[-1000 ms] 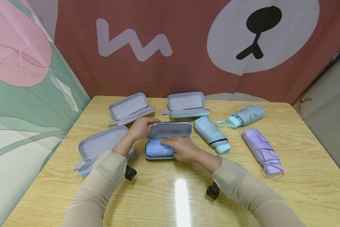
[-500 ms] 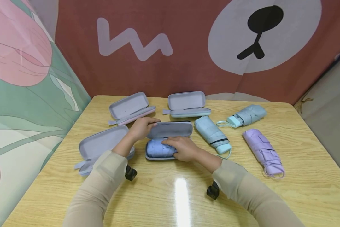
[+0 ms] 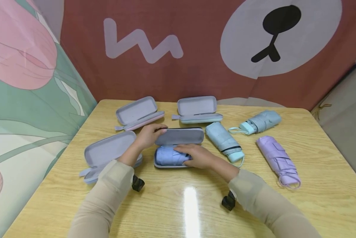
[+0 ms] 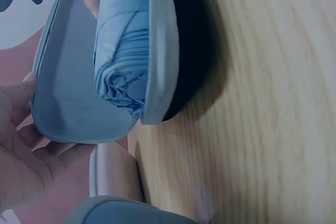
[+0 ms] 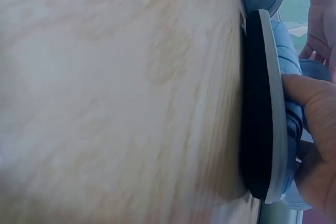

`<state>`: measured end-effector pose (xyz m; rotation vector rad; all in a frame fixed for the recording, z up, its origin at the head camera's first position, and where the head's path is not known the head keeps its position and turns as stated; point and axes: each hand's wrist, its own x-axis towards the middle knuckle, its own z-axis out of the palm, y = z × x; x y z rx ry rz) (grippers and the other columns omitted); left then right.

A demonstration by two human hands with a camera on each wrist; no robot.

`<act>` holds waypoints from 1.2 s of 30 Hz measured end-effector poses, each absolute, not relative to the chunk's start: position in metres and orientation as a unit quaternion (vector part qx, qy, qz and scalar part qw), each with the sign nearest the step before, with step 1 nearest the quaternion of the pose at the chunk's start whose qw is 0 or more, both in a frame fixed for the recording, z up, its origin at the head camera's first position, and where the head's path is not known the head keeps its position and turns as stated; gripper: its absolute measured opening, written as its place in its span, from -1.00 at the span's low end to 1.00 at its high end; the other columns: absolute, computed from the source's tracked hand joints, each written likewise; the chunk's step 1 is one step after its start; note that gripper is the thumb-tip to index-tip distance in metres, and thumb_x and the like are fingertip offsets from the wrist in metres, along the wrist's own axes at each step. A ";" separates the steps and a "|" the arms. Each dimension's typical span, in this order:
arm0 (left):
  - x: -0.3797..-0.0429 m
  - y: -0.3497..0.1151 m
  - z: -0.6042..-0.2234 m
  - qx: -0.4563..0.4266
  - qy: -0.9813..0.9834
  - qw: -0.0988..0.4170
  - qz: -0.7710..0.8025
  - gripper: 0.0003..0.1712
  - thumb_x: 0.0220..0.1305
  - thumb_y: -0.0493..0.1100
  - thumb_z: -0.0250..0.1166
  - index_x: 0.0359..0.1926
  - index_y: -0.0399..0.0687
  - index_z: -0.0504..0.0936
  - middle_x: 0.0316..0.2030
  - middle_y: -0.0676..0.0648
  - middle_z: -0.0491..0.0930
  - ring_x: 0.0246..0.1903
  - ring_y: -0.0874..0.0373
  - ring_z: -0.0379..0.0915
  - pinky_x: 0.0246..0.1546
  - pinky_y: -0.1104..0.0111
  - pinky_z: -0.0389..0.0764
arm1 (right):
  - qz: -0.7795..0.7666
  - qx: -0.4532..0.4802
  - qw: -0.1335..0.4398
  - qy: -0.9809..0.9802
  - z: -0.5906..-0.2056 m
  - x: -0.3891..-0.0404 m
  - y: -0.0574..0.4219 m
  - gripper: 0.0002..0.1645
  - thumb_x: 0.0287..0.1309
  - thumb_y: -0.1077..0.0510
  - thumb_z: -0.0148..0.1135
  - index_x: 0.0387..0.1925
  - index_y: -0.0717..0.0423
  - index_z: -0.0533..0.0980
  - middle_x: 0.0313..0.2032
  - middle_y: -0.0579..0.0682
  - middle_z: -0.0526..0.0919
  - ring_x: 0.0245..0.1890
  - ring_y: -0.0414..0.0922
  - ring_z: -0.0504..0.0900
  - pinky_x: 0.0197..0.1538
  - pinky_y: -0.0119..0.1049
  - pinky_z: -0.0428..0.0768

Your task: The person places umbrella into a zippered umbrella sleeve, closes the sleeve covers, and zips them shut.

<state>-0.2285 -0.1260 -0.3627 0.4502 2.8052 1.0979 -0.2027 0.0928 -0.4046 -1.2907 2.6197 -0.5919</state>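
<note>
A blue folded umbrella (image 3: pixel 167 156) lies in the lower half of an opened, dark-shelled case (image 3: pixel 181 136) with grey lining, at the middle of the table. My left hand (image 3: pixel 148 135) pinches the left corner of the raised lid; in the left wrist view its thumb sits on the rim with fingers behind. Over the umbrella's right part my right hand (image 3: pixel 199 156) holds it, thumb on the near side and fingers across the top. A black band shows under that hand, which hides the umbrella's right end. The right wrist view has the thumb (image 5: pixel 299 88) against the blue fabric.
Three more opened cases stand around: a bluish one (image 3: pixel 109 148) at left, a pink one (image 3: pixel 136 111) and a mint one (image 3: pixel 197 106) behind. To the right lie two blue-green umbrellas (image 3: pixel 224 140) (image 3: pixel 261 121) and a purple umbrella (image 3: pixel 276 158).
My right hand has slid slightly right along the blue umbrella, uncovering more of its fabric and the black band. The left hand keeps its place on the lid.
</note>
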 end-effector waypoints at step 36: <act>-0.222 -0.128 -0.368 0.120 0.906 0.074 0.399 -0.49 0.26 0.14 -0.11 0.11 0.00 0.39 0.08 -0.10 0.35 0.04 -0.03 0.26 -0.02 0.11 0.29 | -0.273 -0.369 0.003 0.888 -0.414 -0.196 0.143 -0.35 -0.09 0.02 0.27 0.06 0.19 0.37 0.00 0.06 0.44 0.03 -0.01 0.34 0.07 -0.13 0.26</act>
